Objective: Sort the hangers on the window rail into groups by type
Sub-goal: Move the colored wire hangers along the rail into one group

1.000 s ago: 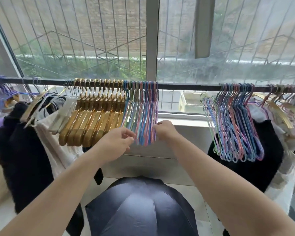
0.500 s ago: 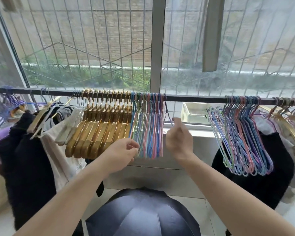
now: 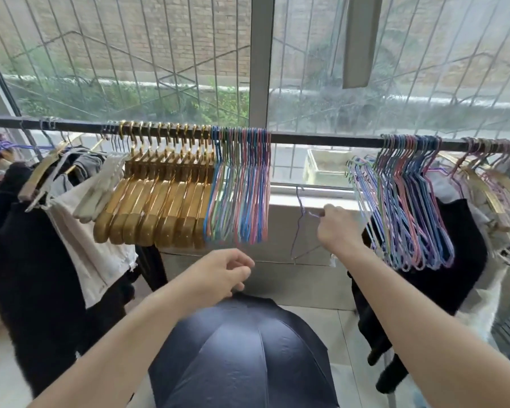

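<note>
Our right hand (image 3: 334, 228) pinches a wire hanger (image 3: 299, 228) (hook up, long axis vertical); left hand (image 3: 218, 275) hangs loosely curled below-left, holding nothing.

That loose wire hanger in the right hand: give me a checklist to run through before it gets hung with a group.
1. Right hand pinches the thin wire hanger: ok.
2. Hanger is off the rail: ok.
3. Left hand is free, holds nothing: ok.
4. Bare stretch of rail between the left wire bunch and right wire bunch: ok.
5. Wire bunches kept apart from the gold hangers: ok.
6. Which bunch it heads for: cannot tell.
</note>
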Available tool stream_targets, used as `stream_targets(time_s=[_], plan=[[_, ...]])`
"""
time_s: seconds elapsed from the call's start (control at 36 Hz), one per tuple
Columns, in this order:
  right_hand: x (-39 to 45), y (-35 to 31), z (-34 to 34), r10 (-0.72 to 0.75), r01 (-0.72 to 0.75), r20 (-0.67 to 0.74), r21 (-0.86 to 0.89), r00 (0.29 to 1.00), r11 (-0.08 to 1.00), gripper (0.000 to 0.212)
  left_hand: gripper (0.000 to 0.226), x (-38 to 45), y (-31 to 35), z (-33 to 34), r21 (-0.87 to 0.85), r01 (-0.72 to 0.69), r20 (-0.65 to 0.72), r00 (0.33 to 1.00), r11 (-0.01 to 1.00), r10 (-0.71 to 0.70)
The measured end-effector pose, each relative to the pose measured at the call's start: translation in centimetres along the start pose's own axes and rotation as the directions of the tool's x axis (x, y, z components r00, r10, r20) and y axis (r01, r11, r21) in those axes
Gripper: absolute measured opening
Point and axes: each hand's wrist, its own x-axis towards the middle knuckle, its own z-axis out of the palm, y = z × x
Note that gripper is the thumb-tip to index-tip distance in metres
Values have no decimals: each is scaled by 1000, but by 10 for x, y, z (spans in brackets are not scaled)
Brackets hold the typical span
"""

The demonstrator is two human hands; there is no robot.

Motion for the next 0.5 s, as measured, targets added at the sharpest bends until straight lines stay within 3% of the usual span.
stream_targets(time_s=[0.11,0.17,0.25,0.28,0.33,0.42,0.5], plan=[[-44,38,44,34,-39,247,15,968,999,37,15,13,-49,58,18,164,91,982,986,-165],[-67,46,53,70,-127,388,122,919,984,34,25,18,-74,90,65,245,133,959,967,-252],[-101,54,46,91,-370,592,371,801,852,26,79,19,-102,125,39,374,148,915,927,-375],[-109,58,41,49,-406,639,425,767,809,23,98,18,-110,132,81,398,112,908,914,-405],[-119,64,27,-78,-425,696,518,713,743,21,113,21,-129,138,125,409,45,908,904,-417],[-125,71,16,-205,-454,689,643,696,617,20,94,18,-158,132,98,449,19,892,888,-452],[-127,83,16,-211,-523,662,716,719,463,22,39,5,-173,119,34,427,87,899,904,-428]])
